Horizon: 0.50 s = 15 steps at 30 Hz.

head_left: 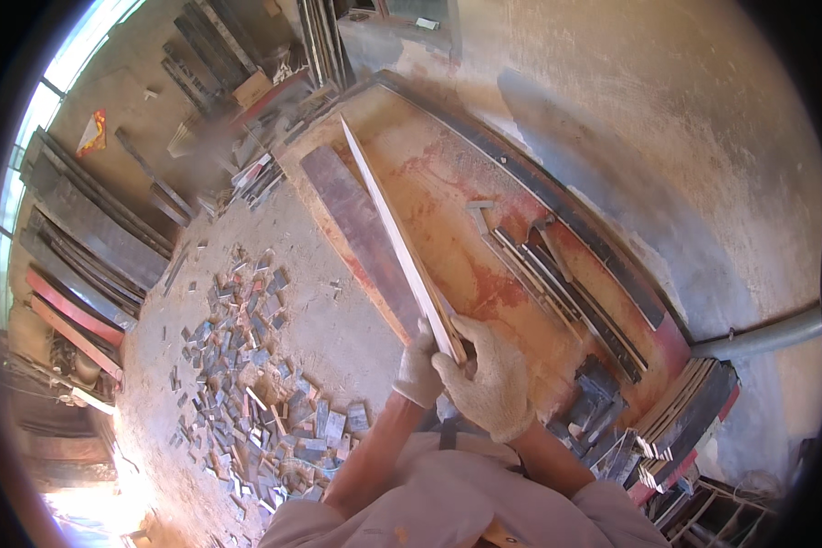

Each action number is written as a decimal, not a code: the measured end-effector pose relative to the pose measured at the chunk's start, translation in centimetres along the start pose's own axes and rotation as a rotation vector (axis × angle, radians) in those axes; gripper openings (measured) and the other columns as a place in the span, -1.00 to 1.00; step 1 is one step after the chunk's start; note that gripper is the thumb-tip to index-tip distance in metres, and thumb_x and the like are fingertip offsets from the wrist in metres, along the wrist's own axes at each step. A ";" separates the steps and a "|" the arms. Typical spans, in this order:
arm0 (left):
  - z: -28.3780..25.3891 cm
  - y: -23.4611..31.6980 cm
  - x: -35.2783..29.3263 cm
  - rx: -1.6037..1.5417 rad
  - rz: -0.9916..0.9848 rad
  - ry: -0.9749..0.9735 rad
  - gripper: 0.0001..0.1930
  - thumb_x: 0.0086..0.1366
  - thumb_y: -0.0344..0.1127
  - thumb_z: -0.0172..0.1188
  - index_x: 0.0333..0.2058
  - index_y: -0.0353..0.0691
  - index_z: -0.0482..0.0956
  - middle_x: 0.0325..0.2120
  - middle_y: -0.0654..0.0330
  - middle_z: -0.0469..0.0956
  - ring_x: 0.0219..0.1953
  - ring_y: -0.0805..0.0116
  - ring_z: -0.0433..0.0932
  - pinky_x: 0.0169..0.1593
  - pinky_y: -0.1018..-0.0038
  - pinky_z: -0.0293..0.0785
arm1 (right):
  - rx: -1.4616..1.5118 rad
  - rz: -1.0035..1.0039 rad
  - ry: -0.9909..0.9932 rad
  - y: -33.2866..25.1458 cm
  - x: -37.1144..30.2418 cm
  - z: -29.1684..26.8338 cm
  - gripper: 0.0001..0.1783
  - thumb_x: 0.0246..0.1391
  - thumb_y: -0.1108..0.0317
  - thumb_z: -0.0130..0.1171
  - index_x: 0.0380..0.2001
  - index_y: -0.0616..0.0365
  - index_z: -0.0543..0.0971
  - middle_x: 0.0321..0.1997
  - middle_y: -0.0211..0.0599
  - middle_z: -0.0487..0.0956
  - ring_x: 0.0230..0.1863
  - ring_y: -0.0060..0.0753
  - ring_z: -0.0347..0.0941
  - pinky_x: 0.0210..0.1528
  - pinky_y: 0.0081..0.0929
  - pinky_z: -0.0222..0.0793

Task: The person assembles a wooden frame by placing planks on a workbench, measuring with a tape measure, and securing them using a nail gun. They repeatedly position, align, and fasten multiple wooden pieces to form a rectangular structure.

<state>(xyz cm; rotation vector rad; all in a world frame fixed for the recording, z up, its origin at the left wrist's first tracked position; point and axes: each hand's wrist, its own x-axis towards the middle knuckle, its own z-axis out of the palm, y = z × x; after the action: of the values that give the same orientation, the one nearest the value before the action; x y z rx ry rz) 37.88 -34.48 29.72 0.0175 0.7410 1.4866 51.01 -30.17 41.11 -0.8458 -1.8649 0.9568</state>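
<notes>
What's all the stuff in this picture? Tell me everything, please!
Workbench: one, orange-brown, centre
Wooden strip: one, pale, over workbench
Wide board: one, brown, on workbench
Narrow strips: several, tan and black, workbench's right side
Hammer: one, dark head, beside narrow strips
Stacked strips: several, brown, lower right
Offcuts: many, mostly grey, floor
Leaning planks: many, mostly dark, left wall
Paper or cloth scrap: one, red and yellow, left wall
Pipe: one, grey, right wall
Shirt: one, pinkish, lower edge
Forearms: two, bare, lower centre
Left hand: one, cream glove, gripping wooden strip
Right hand: one, cream glove, gripping wooden strip

Workbench [429, 164] | wide brown board [356, 210] | long thin strips [583, 310] || floor [306, 251] | scattered small blocks [335, 426]
</notes>
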 end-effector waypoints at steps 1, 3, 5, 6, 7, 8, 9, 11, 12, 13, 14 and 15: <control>0.7 0.8 -1.1 0.128 0.077 -0.041 -0.50 0.59 0.07 -0.14 0.06 -0.26 0.51 -0.15 0.02 0.64 -0.19 0.16 0.66 -0.12 0.24 0.65 | 0.015 -0.026 0.009 -0.9 0.3 0.1 -0.55 0.00 0.41 0.43 -0.01 0.25 0.58 -0.14 -0.04 0.68 -0.15 -0.04 0.67 -0.11 -0.22 0.58; 1.5 2.4 -1.9 0.049 0.089 -0.029 -0.55 0.59 0.00 -0.13 0.06 -0.27 0.51 -0.18 0.02 0.64 -0.27 0.21 0.66 -0.24 0.35 0.65 | 0.046 -0.081 0.029 -3.3 1.3 0.1 -0.56 0.00 0.42 0.43 -0.03 0.26 0.59 -0.14 -0.06 0.69 -0.15 -0.10 0.68 -0.12 -0.25 0.59; 2.2 3.9 -2.5 -0.033 0.130 -0.058 -0.60 0.58 -0.10 -0.11 0.09 -0.30 0.50 -0.16 0.00 0.65 -0.30 0.25 0.67 -0.28 0.40 0.66 | 0.089 -0.081 0.054 -4.6 2.2 0.2 -0.55 0.00 0.38 0.48 -0.04 0.26 0.60 -0.20 -0.08 0.71 -0.19 -0.22 0.71 -0.14 -0.35 0.60; 4.0 4.5 -2.6 -0.076 0.158 -0.086 -0.62 0.57 -0.15 -0.10 0.11 -0.31 0.49 -0.15 -0.02 0.65 -0.30 0.26 0.67 -0.27 0.39 0.67 | 0.060 -0.086 0.071 -4.9 2.7 0.1 -0.55 0.00 0.37 0.50 -0.04 0.26 0.60 -0.21 -0.08 0.71 -0.20 -0.25 0.71 -0.14 -0.38 0.60; 5.3 5.0 -2.8 -0.114 0.185 -0.111 -0.63 0.56 -0.20 -0.09 0.13 -0.33 0.48 -0.13 -0.03 0.65 -0.29 0.26 0.67 -0.25 0.38 0.68 | 0.035 -0.090 0.091 -5.3 3.2 -0.1 -0.54 0.00 0.36 0.51 -0.05 0.26 0.61 -0.23 -0.09 0.71 -0.21 -0.28 0.71 -0.15 -0.41 0.60; 5.6 5.6 -3.1 -0.173 0.191 -0.176 -0.63 0.55 -0.24 -0.08 0.15 -0.36 0.46 -0.10 -0.04 0.64 -0.26 0.25 0.68 -0.20 0.37 0.69 | 0.073 -0.105 0.110 -5.9 3.7 -0.1 -0.54 -0.01 0.35 0.52 -0.06 0.26 0.61 -0.24 -0.09 0.71 -0.22 -0.29 0.71 -0.16 -0.41 0.60; 5.8 6.3 -3.3 -0.231 0.197 -0.241 -0.62 0.53 -0.28 -0.07 0.17 -0.39 0.45 -0.07 -0.06 0.64 -0.22 0.25 0.68 -0.15 0.36 0.70 | 0.113 -0.123 0.132 -6.3 4.3 0.1 -0.54 -0.01 0.34 0.53 -0.07 0.27 0.61 -0.26 -0.10 0.71 -0.23 -0.30 0.71 -0.17 -0.42 0.60; 6.9 6.8 -4.3 -0.217 0.264 -0.305 -0.61 0.51 -0.34 -0.06 0.20 -0.44 0.41 0.00 -0.08 0.62 -0.13 0.22 0.68 -0.04 0.31 0.69 | 0.168 -0.149 0.153 -6.9 4.7 0.3 -0.53 -0.01 0.32 0.54 -0.07 0.27 0.60 -0.26 -0.10 0.71 -0.22 -0.31 0.71 -0.18 -0.42 0.60; 8.5 7.0 -4.9 -0.149 0.319 -0.317 -0.60 0.50 -0.37 -0.05 0.21 -0.46 0.40 0.03 -0.10 0.60 -0.07 0.21 0.67 0.02 0.29 0.68 | 0.173 -0.162 0.157 -7.1 5.0 0.1 -0.52 0.00 0.32 0.54 -0.05 0.28 0.59 -0.25 -0.10 0.70 -0.21 -0.32 0.71 -0.19 -0.41 0.60; 9.5 7.0 -5.1 -0.082 0.375 -0.329 -0.59 0.49 -0.39 -0.05 0.22 -0.48 0.38 0.07 -0.11 0.58 -0.02 0.20 0.66 0.08 0.26 0.67 | 0.177 -0.176 0.160 -7.2 5.2 0.0 -0.50 0.00 0.32 0.54 -0.04 0.28 0.59 -0.24 -0.10 0.70 -0.20 -0.32 0.71 -0.20 -0.41 0.61; 9.1 7.6 -4.8 -0.153 0.306 -0.597 -0.55 0.49 -0.38 -0.03 0.27 -0.47 0.33 0.16 -0.14 0.52 0.15 0.13 0.59 0.22 0.17 0.58 | 0.252 -0.210 0.193 -6.8 5.3 0.4 -0.44 0.07 0.26 0.49 0.06 0.32 0.54 -0.18 -0.13 0.68 -0.17 -0.34 0.69 -0.24 -0.45 0.60; 8.0 8.3 -4.9 -0.203 0.294 -0.463 -0.54 0.49 -0.37 -0.02 0.29 -0.46 0.32 0.17 -0.15 0.51 0.18 0.11 0.57 0.24 0.17 0.56 | 0.314 -0.097 0.176 -7.1 5.3 0.2 -0.41 0.10 0.24 0.47 0.10 0.33 0.52 -0.17 -0.15 0.67 -0.18 -0.35 0.68 -0.27 -0.48 0.60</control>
<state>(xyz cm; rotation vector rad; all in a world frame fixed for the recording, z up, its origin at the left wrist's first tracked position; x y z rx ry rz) 34.63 -34.44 41.80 0.3171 0.2159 1.7469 47.45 -29.16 49.13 -0.6217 -1.5409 1.0451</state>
